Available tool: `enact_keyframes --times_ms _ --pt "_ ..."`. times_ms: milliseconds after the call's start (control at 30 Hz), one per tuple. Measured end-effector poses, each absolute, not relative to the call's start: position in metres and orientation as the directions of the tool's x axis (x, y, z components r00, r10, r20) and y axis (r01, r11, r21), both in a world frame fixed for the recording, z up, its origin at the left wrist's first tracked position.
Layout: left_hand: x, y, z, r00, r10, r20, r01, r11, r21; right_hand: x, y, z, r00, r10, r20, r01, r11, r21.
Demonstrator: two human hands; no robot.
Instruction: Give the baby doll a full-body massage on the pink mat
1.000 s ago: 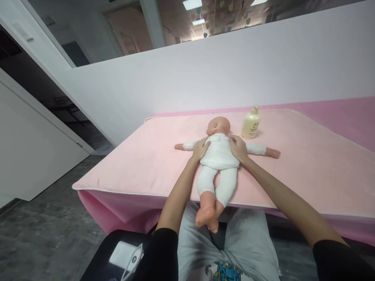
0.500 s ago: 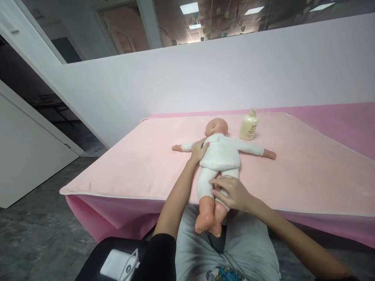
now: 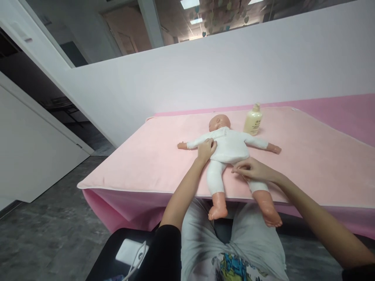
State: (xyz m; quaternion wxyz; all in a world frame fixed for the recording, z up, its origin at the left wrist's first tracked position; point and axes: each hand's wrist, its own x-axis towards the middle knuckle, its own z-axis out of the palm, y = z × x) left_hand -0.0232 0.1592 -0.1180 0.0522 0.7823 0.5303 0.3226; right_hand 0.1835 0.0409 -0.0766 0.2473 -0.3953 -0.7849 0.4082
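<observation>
Resting left hand (image 3: 207, 149), loosely curled, on doll (image 3: 233, 146) lying beneath; holding right hand (image 3: 254, 169) narrow over leg (image 3: 259, 186) just below; both grasps unclear.

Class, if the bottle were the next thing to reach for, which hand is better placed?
Probably the right hand: the bottle stands on that side of the doll, while the left hand would have to cross the doll.

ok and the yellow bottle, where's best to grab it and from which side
Grip the yellow bottle round its broad body, below the narrow top, probably from the right: it stands upright, and the doll's arm lies across its near side.
</observation>
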Motion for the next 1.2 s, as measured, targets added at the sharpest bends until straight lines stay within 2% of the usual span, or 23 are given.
enact_keyframes --times_ms 100,167,267,333,400,467,633,800,900,1033,1133,1200 --pt "-0.02 0.164 -0.119 0.17 0.886 0.432 0.838 -0.361 0.409 0.191 0.065 -0.069 -0.377 0.924 0.069 0.318 0.199 -0.927" --pt "-0.02 0.167 -0.119 0.115 0.901 0.417 0.855 -0.304 0.42 0.193 0.089 -0.066 -0.161 0.98 0.116 0.346 0.166 -0.924" --pt "-0.024 0.171 -0.119 0.054 0.918 0.393 0.847 -0.251 0.469 0.192 0.126 -0.072 0.149 0.962 0.23 0.648 0.081 -0.757" --pt "-0.027 0.173 -0.119 0.057 0.915 0.4 0.8 -0.281 0.53 0.189 0.146 -0.083 0.226 0.939 0.26 0.777 -0.013 -0.63" --pt "-0.03 0.175 -0.119 0.077 0.902 0.424 0.718 -0.345 0.604 0.184 0.161 -0.097 0.291 0.925 0.245 0.782 -0.082 -0.618" --pt "-0.031 0.177 -0.119 0.097 0.89 0.446 0.621 -0.404 0.671 0.18 0.17 -0.107 0.354 0.911 0.213 0.728 -0.125 -0.674" --pt "-0.034 0.182 -0.123 0.136 0.875 0.464 0.466 -0.47 0.75 0.179 0.186 -0.114 0.434 0.879 0.199 0.571 -0.097 -0.815" --pt "-0.035 0.183 -0.128 0.163 0.864 0.476 0.432 -0.496 0.753 0.183 0.194 -0.123 0.471 0.872 0.132 0.276 -0.004 -0.961" --pt "-0.034 0.183 -0.131 0.103 0.887 0.451 0.421 -0.449 0.788 0.183 0.192 -0.132 0.486 0.865 0.122 0.146 0.057 -0.988" --pt "-0.033 0.185 -0.133 -0.018 0.94 0.341 0.35 -0.314 0.882 0.181 0.184 -0.134 0.575 0.811 0.106 0.187 -0.004 -0.982" --pt "-0.036 0.187 -0.133 0.003 0.961 0.277 0.297 -0.266 0.917 0.18 0.183 -0.132 0.543 0.832 0.116 0.229 -0.014 -0.973" --pt "-0.037 0.188 -0.133 0.044 0.965 0.259 0.26 -0.261 0.93 0.18 0.186 -0.131 0.502 0.856 0.125 0.199 0.026 -0.98"
